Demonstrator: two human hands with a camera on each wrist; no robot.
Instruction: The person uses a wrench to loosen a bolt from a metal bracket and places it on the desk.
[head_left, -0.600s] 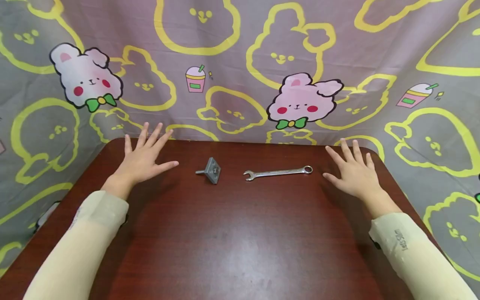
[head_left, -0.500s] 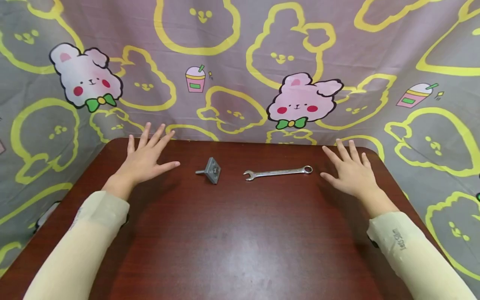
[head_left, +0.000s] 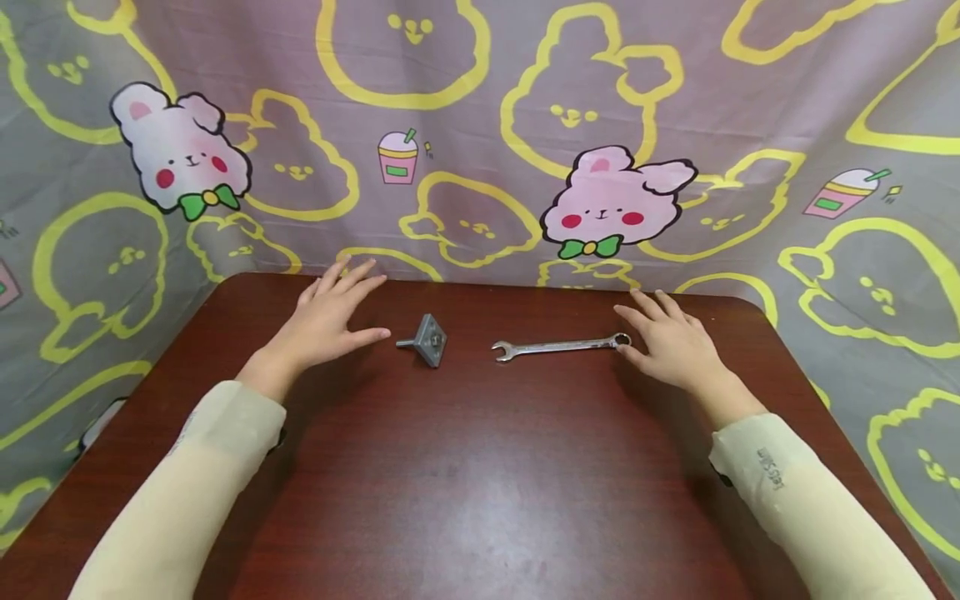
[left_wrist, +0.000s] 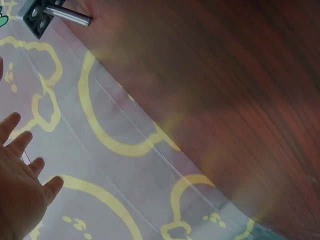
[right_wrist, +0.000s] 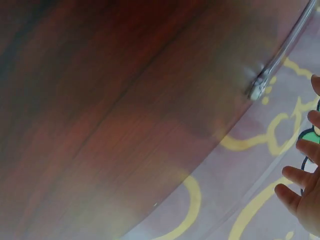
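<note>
A grey square metal plate with a bolt through it [head_left: 431, 340] rests tilted on the table, its threaded shank pointing left; the left wrist view shows the shank [left_wrist: 70, 16] close up. Just left of that shank is my left hand [head_left: 318, 327], fingers spread and holding nothing. A silver combination wrench [head_left: 558, 346] lies flat to the right of the plate, open end left and ring end right. My right hand [head_left: 675, 340] is over the ring end, its thumb partly covering it in the head view; whether they touch I cannot tell. Its fingers are extended.
The dark red-brown wooden table [head_left: 480, 467] has rounded far corners. Right behind its far edge hangs a grey-pink curtain [head_left: 480, 75] with yellow outlines and printed rabbits.
Both hands have moved inward, the left toward the bolted plate and the right toward the wrench's ring end. Plate and wrench stay put; the head view has shifted slightly.
</note>
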